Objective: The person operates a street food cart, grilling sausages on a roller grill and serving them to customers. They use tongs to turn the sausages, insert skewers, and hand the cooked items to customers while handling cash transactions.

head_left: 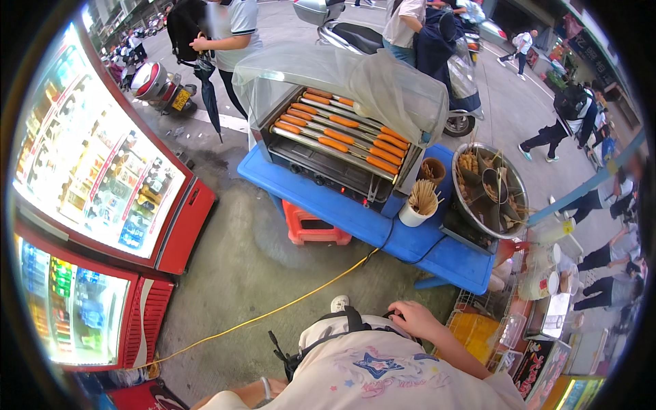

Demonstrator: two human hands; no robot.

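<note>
My right hand point(411, 316) is at my waist, its fingers bent beside a black strap point(392, 314); its grip is unclear. Only a little of my left hand point(278, 388) shows past a pale bracelet point(266, 388), the rest hidden by my shirt. Before me stands a blue table point(318, 185) with a roller grill point(328, 163). Several sausages point(338, 136) lie on its rollers under a clear cover point(307, 64). To the right are a white cup point(413, 216) of wooden sticks, a brown cup point(433, 171) and a divided round metal pot point(518, 205) of skewered food.
Lit drink coolers point(187, 225) line the left side. A red stool point(318, 236) is under the table, and a yellow cable point(287, 306) crosses the floor. Wire racks point(505, 302) stand at right. Beyond the table are scooters point(159, 89) and people point(238, 46).
</note>
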